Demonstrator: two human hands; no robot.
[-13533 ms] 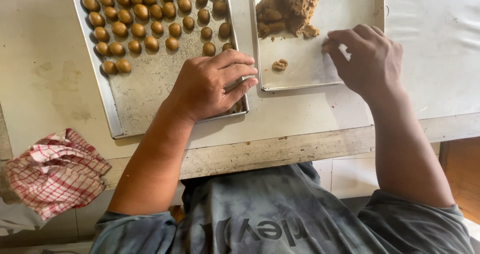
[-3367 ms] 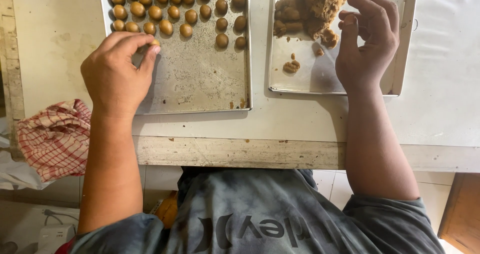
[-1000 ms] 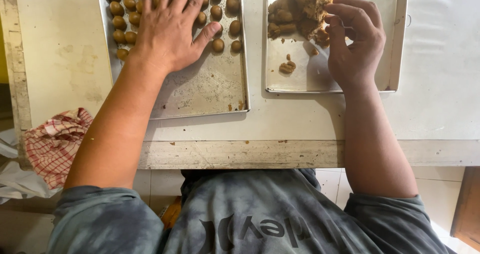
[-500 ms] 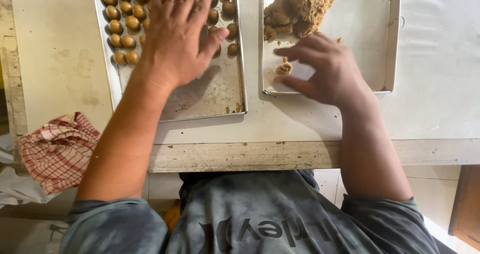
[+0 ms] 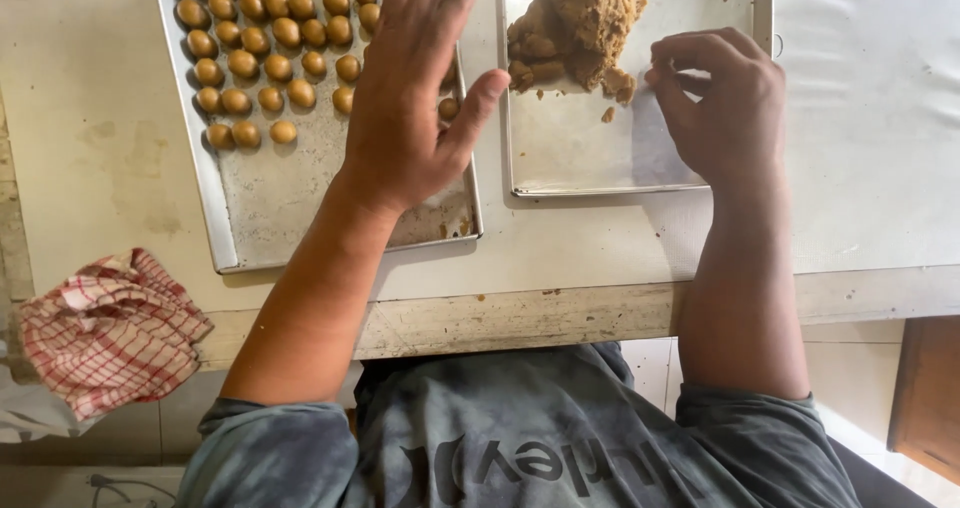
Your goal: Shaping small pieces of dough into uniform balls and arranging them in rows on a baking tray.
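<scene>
Resting at the dough lump's (image 5: 590, 13) right edge, right hand (image 5: 725, 103) is curled, fingertips pinched; any held piece is hidden. Left hand (image 5: 415, 98) is spread flat, empty, over the ball tray (image 5: 250, 218), farther off.

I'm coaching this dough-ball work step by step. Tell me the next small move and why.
Probably pinch a small piece off the dough lump: the right hand sits curled at its edge, while the left hand hovers flat and open over the tray of rolled balls.
</scene>
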